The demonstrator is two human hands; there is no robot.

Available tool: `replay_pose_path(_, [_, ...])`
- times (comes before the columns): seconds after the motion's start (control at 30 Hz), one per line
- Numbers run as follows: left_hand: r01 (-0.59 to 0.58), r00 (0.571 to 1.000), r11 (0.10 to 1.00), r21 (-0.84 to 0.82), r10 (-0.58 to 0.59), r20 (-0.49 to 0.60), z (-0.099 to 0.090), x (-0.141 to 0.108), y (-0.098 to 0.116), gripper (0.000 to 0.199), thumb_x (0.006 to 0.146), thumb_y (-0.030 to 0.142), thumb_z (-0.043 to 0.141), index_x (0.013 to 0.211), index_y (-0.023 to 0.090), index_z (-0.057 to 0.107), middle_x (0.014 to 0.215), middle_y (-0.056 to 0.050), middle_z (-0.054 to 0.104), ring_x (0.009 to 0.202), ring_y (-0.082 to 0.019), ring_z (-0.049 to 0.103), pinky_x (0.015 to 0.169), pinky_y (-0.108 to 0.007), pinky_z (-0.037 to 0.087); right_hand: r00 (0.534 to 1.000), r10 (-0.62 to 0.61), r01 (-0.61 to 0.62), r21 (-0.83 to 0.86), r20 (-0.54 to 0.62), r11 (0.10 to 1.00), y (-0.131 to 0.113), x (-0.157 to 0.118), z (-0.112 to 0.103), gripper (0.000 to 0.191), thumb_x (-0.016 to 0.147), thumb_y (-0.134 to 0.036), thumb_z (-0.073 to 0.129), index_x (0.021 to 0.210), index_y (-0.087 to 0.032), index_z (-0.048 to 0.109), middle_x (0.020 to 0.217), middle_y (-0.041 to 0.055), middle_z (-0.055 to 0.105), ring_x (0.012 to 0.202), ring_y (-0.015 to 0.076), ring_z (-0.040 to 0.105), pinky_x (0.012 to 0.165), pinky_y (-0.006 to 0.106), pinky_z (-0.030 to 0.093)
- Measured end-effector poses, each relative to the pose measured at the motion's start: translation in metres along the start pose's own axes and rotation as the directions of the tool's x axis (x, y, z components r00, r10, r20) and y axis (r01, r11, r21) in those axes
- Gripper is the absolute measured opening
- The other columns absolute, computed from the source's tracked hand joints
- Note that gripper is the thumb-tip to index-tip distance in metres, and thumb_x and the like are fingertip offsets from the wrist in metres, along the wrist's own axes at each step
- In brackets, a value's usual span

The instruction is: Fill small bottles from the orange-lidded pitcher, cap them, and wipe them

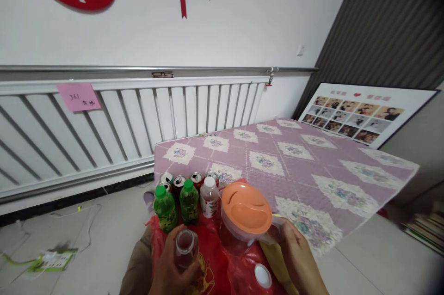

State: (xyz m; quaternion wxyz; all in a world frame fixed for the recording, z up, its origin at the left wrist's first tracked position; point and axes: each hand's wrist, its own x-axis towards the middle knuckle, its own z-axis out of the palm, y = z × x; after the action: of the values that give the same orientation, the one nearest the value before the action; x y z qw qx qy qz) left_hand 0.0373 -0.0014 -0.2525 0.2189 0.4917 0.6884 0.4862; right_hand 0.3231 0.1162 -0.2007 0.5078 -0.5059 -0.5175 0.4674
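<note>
The single view comes from the wearer's head, above the left hand (175, 265) and right hand (296, 251), facing forward and down. Both hands are close, entering at the bottom edge, and the orange-lidded container (246, 212) between them is seen steeply from above. Farther off, the white radiator (180, 110) crosses the view below the wall (243, 17), while the photo board (360, 110) stands at far right. The wide framing also takes in floor (114, 239) at both sides

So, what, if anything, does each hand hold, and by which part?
Left hand: clear open bottle, around its upper body. Right hand: orange-lidded container, apparently by its side near the rim.
</note>
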Motion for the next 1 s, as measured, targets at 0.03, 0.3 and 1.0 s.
replay_pose_path(0.03, [0.007,1.000,1.000,-0.009,-0.007,0.013,0.000,0.000,0.000,0.066,0.062,0.027,0.074,0.125,0.019,0.054,0.126,-0.012,0.068,0.117,-0.035,0.065,0.102,-0.050,0.053,1.000,0.001,-0.001,0.004,0.006,1.000,0.000,0.002,0.000,0.052,0.083,-0.070,0.051,0.080,-0.021,0.068,0.073,0.0026,0.066,0.073,0.0209,0.060,0.071,0.032,0.050])
replay_pose_path(0.3, [-0.005,1.000,0.994,-0.110,0.005,0.002,0.007,-0.002,-0.002,0.067,0.064,0.026,0.070,0.128,0.017,0.052,0.128,-0.014,0.065,0.116,-0.031,0.065,0.104,-0.046,0.052,0.998,0.047,-0.048,0.025,0.046,0.999,0.001,0.012,0.000,0.056,0.076,-0.073,0.058,0.056,-0.020,0.059,0.056,0.0000,0.057,0.057,0.0166,0.052,0.056,0.028,0.045])
replay_pose_path(1.0, [-0.012,0.998,0.991,-0.137,0.020,0.060,0.008,0.001,-0.003,0.071,0.065,0.017,0.066,0.133,0.013,0.046,0.137,-0.018,0.058,0.129,-0.031,0.057,0.113,-0.049,0.043,0.984,0.130,-0.100,0.229,-0.121,0.968,-0.021,-0.002,0.026,0.043,0.055,-0.060,0.084,0.069,-0.020,0.076,0.073,0.0033,0.075,0.072,0.0194,0.065,0.065,0.026,0.056])
